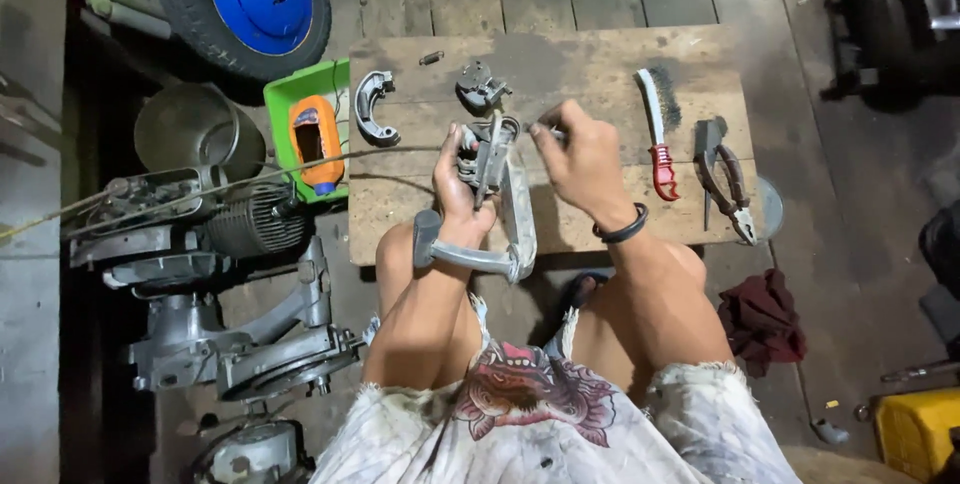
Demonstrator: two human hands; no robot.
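The left hand [455,179] is clamped around a grey cast-metal lever bracket [500,209], gripping its upper end where a cluster of small springs or coils sits against the fingers. The bracket's long axis runs roughly from 12 o'clock down to 6 o'clock, and at its lower end a rounded grey handle bends away toward 9 o'clock, passing under the left wrist. The right hand [585,159] comes in from 3 o'clock, fingers pinched shut on a thin metal tool [545,130] whose tip points toward 9 o'clock at the bracket's top. Just what that tool is cannot be told; only a short bright stub shows. The two hands are close together, and both meet the bracket at its upper end, the left carrying its weight, the right only touching with the tool tip.

All this is held just above a worn wooden bench [420,214], rough-grained and stained. At 12 o'clock from the hands lies a small dark metal fitting [481,86]; at 10 o'clock a curved brake shoe [372,107], dull grey and crescent-shaped. At 3 o'clock rests a wire brush [657,134] with a red handle, and farther the same way a pair of pliers [728,184] with dark grips. Off the bench at 9 o'clock a green plastic tray [285,94] holds an orange bottle [316,144], and beyond it sits a finned engine [200,224] of bare, greasy metal.
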